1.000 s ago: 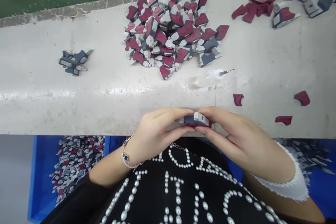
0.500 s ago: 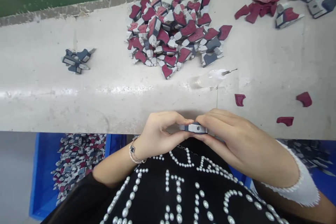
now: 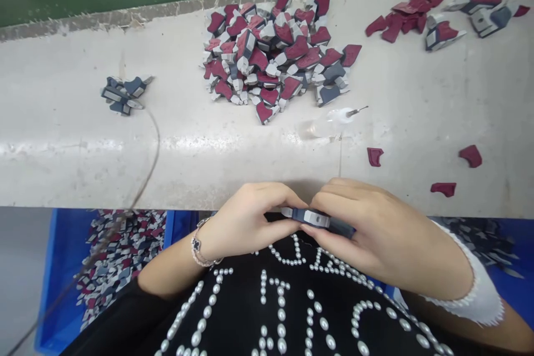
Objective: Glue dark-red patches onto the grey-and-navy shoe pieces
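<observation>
My left hand [image 3: 246, 217] and right hand [image 3: 367, 228] meet at the near edge of the white, scuffed counter [image 3: 62, 139], both closed in a pinch on one small dark-blue and grey plastic part [image 3: 311, 216], which lies flat between the fingertips just above my black top with pearl beads [image 3: 271, 306]. The left wrist carries a beaded bracelet [image 3: 199, 247]; the right forearm has a white lace cuff [image 3: 479, 289]. Just beyond the hands I see a clear small bottle with a needle tip [image 3: 334, 121] lying on its side on the counter, and to its right three loose maroon pieces [image 3: 374, 156]. Farther out sits a big heap of maroon, grey and blue parts [image 3: 277, 53], with a small cluster of blue-grey parts [image 3: 123, 94] well to its left and another scatter of maroon and grey pieces [image 3: 417, 16] at the far right. Below the counter edge, a blue bin [image 3: 62, 267] holds more of the same parts.
</observation>
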{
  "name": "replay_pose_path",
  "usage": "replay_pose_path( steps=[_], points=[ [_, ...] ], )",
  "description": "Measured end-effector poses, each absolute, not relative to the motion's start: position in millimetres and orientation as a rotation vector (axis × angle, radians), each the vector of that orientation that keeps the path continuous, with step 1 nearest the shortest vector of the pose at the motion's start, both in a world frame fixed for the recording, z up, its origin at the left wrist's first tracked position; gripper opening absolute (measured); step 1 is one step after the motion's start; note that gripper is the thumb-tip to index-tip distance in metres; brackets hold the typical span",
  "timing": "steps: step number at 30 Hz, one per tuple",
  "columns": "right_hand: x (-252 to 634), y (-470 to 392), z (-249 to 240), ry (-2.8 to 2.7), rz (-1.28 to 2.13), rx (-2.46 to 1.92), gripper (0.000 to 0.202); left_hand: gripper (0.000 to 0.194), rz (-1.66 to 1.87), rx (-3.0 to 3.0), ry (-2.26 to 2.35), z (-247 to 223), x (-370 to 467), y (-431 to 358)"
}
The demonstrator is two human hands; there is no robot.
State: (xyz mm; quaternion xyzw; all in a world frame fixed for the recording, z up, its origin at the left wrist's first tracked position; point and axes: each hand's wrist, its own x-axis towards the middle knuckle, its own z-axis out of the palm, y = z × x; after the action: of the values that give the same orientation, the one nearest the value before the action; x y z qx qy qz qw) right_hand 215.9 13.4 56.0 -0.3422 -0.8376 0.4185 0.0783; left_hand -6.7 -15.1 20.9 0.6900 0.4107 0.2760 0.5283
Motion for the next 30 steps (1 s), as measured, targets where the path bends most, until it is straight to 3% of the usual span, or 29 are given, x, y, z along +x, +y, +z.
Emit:
replay_pose_path(
  steps=[9,20,30],
  points=[
    [213.8,5.6,64.0,-2.481,1.267,-0.855,0.033,0.001,0.702,1.983,0.92,29.7,-4.7,-25.4],
    [217.5,8.6,63.4,-2.528,1.305,-0.99,0.037,0.016,0.722,1.823,0.968,27.2,-9.2,-25.9],
    [210.7,7.1,56.8,-2.613,1.135,-0.94,0.046,0.01,0.714,1.926,0.98,26.7,-7.9,-26.1]
  ],
)
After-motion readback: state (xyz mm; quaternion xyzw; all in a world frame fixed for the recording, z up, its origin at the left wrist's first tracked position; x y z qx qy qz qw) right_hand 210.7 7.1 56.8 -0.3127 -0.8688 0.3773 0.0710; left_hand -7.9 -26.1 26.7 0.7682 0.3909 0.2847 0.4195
